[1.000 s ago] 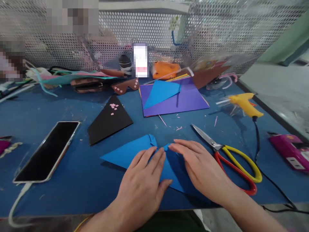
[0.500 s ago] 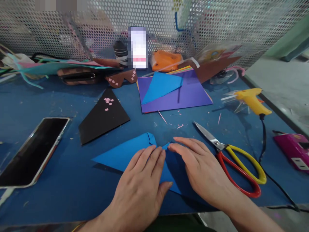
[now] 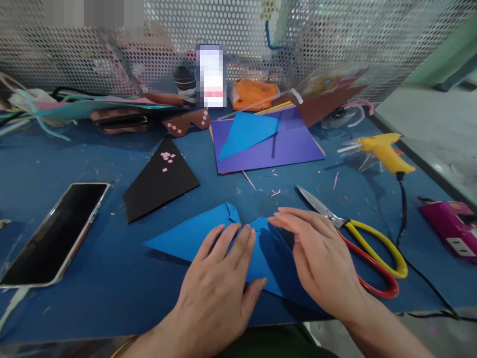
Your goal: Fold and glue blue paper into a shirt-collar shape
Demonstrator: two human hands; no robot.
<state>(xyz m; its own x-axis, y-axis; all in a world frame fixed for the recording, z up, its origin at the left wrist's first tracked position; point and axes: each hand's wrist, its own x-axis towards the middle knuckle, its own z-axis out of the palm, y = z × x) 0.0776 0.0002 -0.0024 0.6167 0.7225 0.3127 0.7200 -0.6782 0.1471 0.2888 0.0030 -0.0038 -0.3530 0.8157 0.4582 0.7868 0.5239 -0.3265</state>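
Observation:
A folded blue paper (image 3: 186, 233) lies flat on the blue table near its front edge. My left hand (image 3: 219, 288) presses on its middle with the fingers stretched out flat. My right hand (image 3: 320, 256) rests on the paper's right part, fingers together and extended, tips near a small raised fold at the top. Neither hand grips anything.
Red-and-yellow scissors (image 3: 357, 243) lie just right of my right hand. A phone (image 3: 55, 233) lies at the left, a black paper triangle (image 3: 160, 181) behind the blue paper, purple sheets (image 3: 283, 144) with a blue triangle farther back. A yellow glue gun (image 3: 383, 151) and a magenta device (image 3: 447, 228) sit at the right.
My right hand has slid slightly right and lifted a little at the fingertips, uncovering more of the blue fold. My left hand stays pressed in place.

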